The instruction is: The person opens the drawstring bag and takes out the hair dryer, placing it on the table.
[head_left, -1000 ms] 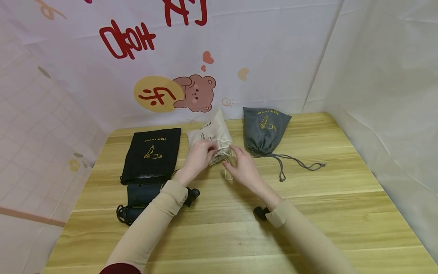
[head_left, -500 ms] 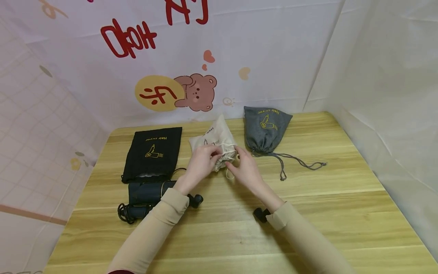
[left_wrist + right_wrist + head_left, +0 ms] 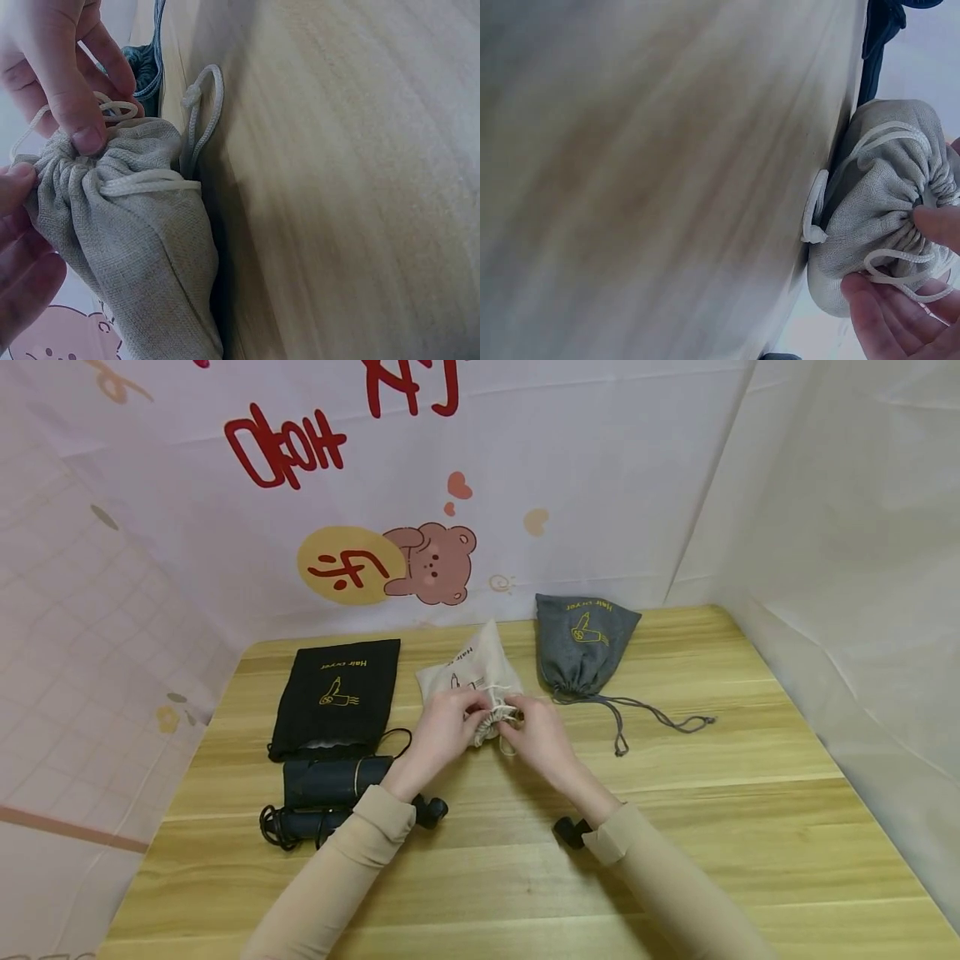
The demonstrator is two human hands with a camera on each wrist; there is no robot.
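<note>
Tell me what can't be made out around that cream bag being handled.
Inside the cream bag: hidden by its cloth, every view.
Part of its printed drawing: behind the left hand, head view.
Dark item with the coiled cord: partly under the left sleeve, head view.
Small black item: partly covered by the right sleeve, head view.
Wall bear: cut off by the bottom edge, left wrist view.
</note>
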